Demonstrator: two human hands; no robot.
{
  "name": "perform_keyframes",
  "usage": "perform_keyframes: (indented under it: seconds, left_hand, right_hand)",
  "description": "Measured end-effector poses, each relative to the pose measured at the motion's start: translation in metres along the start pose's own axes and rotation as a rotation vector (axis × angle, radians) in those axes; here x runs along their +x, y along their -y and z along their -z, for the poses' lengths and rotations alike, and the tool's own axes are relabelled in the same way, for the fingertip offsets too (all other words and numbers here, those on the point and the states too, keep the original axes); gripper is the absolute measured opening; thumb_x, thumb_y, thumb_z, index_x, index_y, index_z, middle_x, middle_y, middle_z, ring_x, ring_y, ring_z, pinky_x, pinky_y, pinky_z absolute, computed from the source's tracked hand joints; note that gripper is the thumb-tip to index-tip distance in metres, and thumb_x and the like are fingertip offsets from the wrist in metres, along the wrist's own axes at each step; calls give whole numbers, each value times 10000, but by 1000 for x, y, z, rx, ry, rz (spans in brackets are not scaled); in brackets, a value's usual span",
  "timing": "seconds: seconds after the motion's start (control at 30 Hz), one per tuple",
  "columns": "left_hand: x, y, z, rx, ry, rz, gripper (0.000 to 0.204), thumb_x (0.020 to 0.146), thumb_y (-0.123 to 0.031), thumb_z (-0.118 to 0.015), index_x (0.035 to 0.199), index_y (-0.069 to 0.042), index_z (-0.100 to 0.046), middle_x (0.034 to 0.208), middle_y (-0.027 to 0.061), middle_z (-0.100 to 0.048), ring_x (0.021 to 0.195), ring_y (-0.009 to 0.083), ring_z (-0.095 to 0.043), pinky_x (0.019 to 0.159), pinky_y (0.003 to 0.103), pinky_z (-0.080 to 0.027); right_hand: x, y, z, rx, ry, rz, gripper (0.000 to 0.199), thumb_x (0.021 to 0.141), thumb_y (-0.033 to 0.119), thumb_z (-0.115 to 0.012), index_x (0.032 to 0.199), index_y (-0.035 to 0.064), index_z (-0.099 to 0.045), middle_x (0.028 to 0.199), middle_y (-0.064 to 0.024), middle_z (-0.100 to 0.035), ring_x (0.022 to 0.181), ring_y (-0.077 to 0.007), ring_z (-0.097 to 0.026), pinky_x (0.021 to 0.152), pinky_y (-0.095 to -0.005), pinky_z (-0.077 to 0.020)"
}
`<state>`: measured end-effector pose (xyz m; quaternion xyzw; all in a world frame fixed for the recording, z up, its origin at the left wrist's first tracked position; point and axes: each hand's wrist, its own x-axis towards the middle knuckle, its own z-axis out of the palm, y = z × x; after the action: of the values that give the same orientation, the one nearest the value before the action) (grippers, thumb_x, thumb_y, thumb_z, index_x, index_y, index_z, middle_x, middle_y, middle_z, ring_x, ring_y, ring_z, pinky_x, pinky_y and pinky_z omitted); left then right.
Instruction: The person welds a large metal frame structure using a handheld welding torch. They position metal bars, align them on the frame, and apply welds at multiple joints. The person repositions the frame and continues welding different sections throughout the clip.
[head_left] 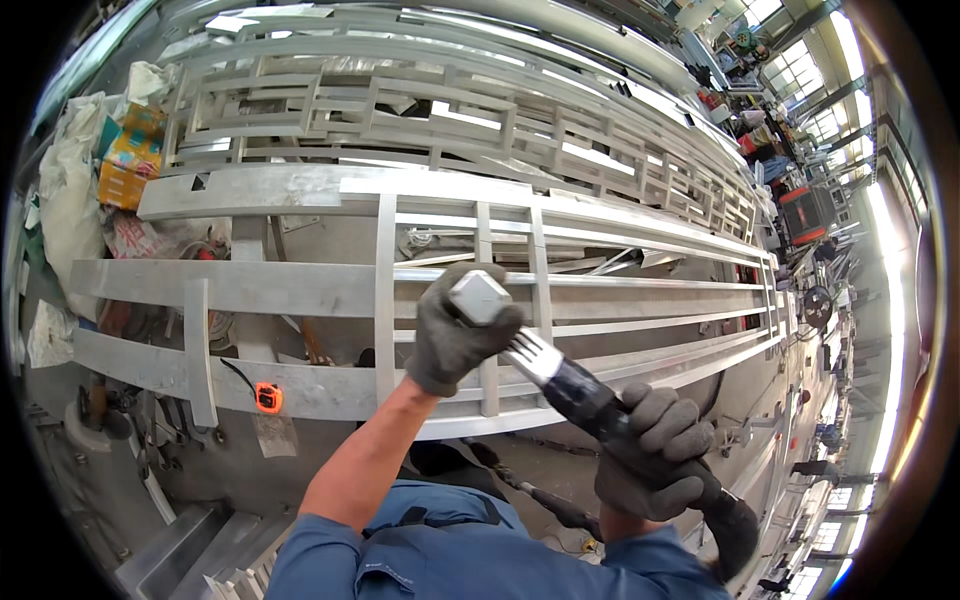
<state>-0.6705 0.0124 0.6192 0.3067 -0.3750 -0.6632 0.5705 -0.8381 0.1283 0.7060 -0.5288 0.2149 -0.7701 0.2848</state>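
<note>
My right hand (655, 455), in a grey glove, is wrapped round a black handheld tool (582, 395) with a slotted silver section. A thick black hose or cable (735, 530) runs from its lower end. My left hand (452, 325), also gloved, is closed on a squarish silver metal piece (480, 298) at the tool's upper end. Whether this piece belongs to the tool I cannot tell. Both hands are above a frame of silver metal bars (540, 265), which lies across the work area. The left fingertips are partly hidden.
An orange tape measure (268, 397) sits on a wide metal bar at the left. More barred metal frames (420, 110) lie beyond. An orange-yellow box (132, 155) stands far left beside white sheeting (75, 190). A red-and-black machine (806, 215) and a fan (817, 306) stand at right.
</note>
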Motion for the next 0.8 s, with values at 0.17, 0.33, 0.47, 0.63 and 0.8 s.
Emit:
perform_keyframes:
  seconds: [0.17, 0.33, 0.47, 0.63, 0.8]
  left_hand:
    - [-10, -28, -122, 617, 195, -764, 382, 606, -302, -933, 856, -82, -746, 763, 108, -718, 689, 268, -729, 665, 389, -592]
    - [-43, -13, -190, 994, 555, -966, 307, 640, -342, -793, 820, -125, -673, 822, 56, -674, 773, 259, -682, 738, 424, -516]
    - [-83, 1, -222, 989, 808, -1130, 209, 684, -306, -759, 824, -167, -690, 822, 0, -656, 835, 199, -674, 793, 393, -512]
    - [-99, -16, -215, 967, 1259, -1112, 146, 723, -301, -738, 813, -189, -712, 829, -39, -665, 823, 186, -666, 811, 372, -512]
    - [-65, -52, -162, 984, 1218, -1016, 157, 703, -322, -727, 788, -192, -709, 815, -37, -665, 816, 191, -679, 806, 367, -517]
  right_hand:
    - [-95, 112, 74, -454, -460, -422, 731, 957, 715, -568, 1252, 47, -594, 1187, -116, -646, 1116, -266, -613, 1033, -473, -460]
    - [-146, 197, 104, -675, 449, -1287, 583, 977, 442, -705, 1317, -14, -581, 1247, -117, -648, 1151, -242, -615, 1020, -435, -489]
    - [-214, 219, 145, -888, -388, -653, 444, 973, 183, -707, 1353, -12, -584, 1283, -95, -651, 1133, -213, -632, 999, -393, -514]
    - [-191, 163, 124, -693, -259, -749, 506, 942, 33, -704, 1422, 22, -543, 1358, -104, -614, 1234, -221, -598, 1071, -390, -488]
    - [-188, 100, 78, -893, 43, -624, 593, 901, -25, -732, 1452, 37, -523, 1402, -120, -593, 1292, -245, -580, 1119, -402, -465]
